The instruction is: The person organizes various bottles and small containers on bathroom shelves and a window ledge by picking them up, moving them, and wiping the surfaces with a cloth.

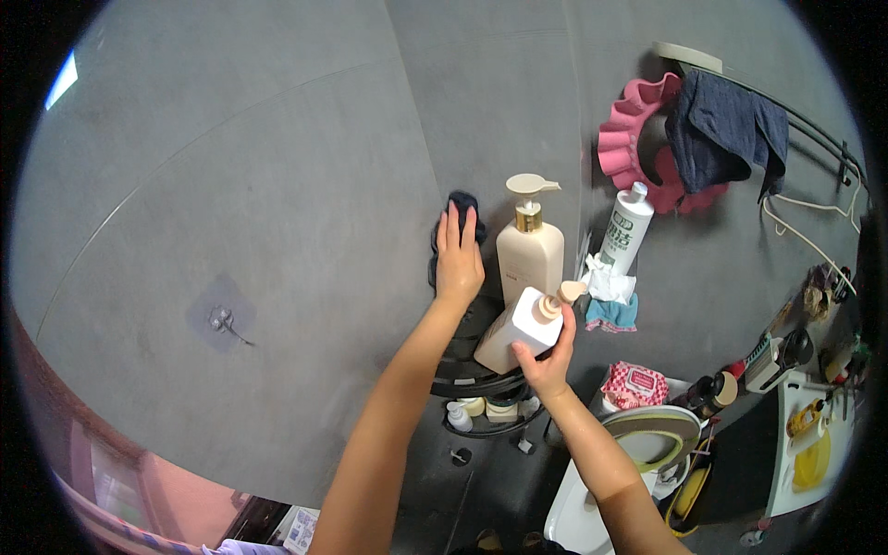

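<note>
My left hand (458,260) lies with fingers stretched over a dark cloth (463,202), pressing it to the grey wall (312,208) by the corner. In my right hand (548,368) is a cream pump bottle (517,329) with a white shoulder, tilted over the black corner shelf (479,383). Fingers wrap the far side of this bottle near its pump head. Behind it a larger cream pump bottle (531,250) with a gold collar stands upright, its base hidden.
A lower rack (479,435) holds small bottles and jars. To the right are a white bottle (626,225), a pink scalloped ring (621,146), a dark cloth on a rail (721,132) and wire hangers (805,232). A pack of wipes (635,385) and round basins (652,423) sit lower right.
</note>
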Demonstrator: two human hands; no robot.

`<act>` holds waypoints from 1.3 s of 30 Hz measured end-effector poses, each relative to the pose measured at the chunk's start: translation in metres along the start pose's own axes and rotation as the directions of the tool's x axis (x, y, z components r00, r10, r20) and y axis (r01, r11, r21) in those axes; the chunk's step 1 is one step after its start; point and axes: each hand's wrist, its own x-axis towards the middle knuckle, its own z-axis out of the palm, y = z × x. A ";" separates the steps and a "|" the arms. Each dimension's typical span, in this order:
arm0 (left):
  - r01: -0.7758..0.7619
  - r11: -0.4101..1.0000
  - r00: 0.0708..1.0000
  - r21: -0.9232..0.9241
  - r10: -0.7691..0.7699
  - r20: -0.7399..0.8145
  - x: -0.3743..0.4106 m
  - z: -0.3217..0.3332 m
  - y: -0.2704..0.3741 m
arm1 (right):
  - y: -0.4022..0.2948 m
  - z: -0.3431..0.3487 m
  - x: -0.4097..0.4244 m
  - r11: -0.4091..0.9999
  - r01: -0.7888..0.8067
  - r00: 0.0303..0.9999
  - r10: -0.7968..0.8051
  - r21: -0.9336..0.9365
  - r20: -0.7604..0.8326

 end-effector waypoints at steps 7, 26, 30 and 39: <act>0.171 0.966 0.879 0.192 -0.238 0.414 -0.052 0.009 -0.009 | -0.006 0.005 0.001 0.989 -0.073 0.997 0.077 0.127 -0.027; 0.294 0.951 0.413 -0.099 -0.033 0.910 -0.093 -0.084 0.012 | -0.032 0.019 0.013 0.997 0.062 0.994 -0.058 0.044 -0.091; 0.183 0.961 0.378 0.207 -0.263 0.888 -0.103 -0.096 0.024 | -0.036 0.072 0.031 0.945 0.227 0.974 -0.226 -0.237 0.031; 0.271 0.961 0.558 0.051 -0.199 0.806 -0.110 -0.095 0.020 | 0.025 0.132 0.061 0.925 -0.020 0.999 0.035 -0.379 0.034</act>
